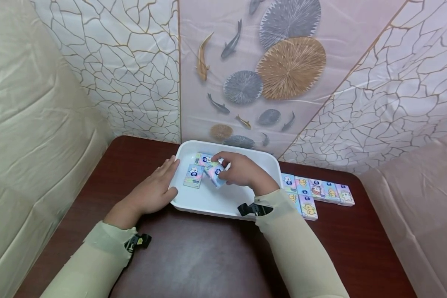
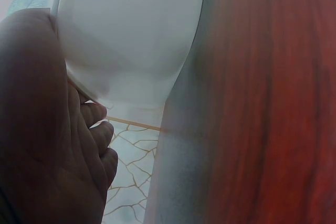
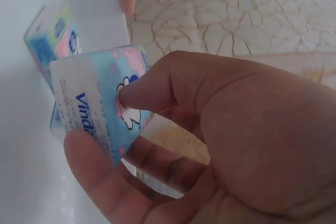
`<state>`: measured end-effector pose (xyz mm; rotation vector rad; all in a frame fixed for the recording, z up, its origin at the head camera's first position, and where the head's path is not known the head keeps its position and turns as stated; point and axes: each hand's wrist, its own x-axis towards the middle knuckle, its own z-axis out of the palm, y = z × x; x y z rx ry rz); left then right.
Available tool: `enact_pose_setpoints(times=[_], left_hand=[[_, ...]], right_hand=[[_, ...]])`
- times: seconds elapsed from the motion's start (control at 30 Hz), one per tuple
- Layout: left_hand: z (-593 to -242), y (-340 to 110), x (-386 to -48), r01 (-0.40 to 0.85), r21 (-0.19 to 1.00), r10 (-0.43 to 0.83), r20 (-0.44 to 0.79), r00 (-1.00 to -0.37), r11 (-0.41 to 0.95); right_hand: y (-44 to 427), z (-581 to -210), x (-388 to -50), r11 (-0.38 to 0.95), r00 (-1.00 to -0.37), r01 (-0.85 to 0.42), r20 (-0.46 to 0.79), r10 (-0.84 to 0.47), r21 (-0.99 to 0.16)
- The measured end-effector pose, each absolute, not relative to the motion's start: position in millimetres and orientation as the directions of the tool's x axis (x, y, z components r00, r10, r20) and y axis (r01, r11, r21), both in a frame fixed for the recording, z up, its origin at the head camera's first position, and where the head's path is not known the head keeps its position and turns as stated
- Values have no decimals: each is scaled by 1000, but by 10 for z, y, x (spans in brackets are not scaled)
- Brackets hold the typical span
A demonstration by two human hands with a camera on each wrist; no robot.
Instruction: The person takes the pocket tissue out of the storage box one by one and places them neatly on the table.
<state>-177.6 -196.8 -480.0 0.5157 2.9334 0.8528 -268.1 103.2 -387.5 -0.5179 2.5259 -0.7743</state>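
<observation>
My right hand (image 1: 242,169) pinches a small tissue pack (image 3: 102,82) between thumb and fingers, tilted above the floor of the white tray (image 1: 223,203). Pastel blue and pink, the pack carries "Vinda" lettering and a cartoon figure. Two similar packs lie in the tray's left part: one tissue pack (image 1: 193,177) at the front and another (image 1: 203,158) behind it, partly covered by the held one. My left hand (image 1: 152,192) lies along the tray's left rim, its fingers nearly straight. In the left wrist view its palm is beside the tray's outer wall.
Right of the tray, several tissue packs (image 1: 308,207) lie edge to edge on the dark red-brown table (image 1: 342,236), some partly hidden by the right arm. A patterned cloth (image 1: 141,82) hangs behind the table. Pale padded panels (image 1: 33,124) stand at both sides.
</observation>
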Motion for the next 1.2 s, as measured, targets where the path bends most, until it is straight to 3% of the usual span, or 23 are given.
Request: enact_pose_setpoints(times=[0.57, 0.9, 1.2], left_hand=[[-4795, -1963, -1774, 304, 536, 328, 53, -943, 788], [-4788, -1961, -1768, 284, 540, 319, 30, -947, 793], [-4818, -1972, -1783, 295, 536, 324, 42, -945, 791]], right_hand=[[1846, -3847, -2539, 699, -893, -70, -268, -362, -712], [2250, -3713, -2512, 694, -917, 12, -285, -279, -720], [2621, -3586, -2378, 721, -940, -22, -231, -251, -693]])
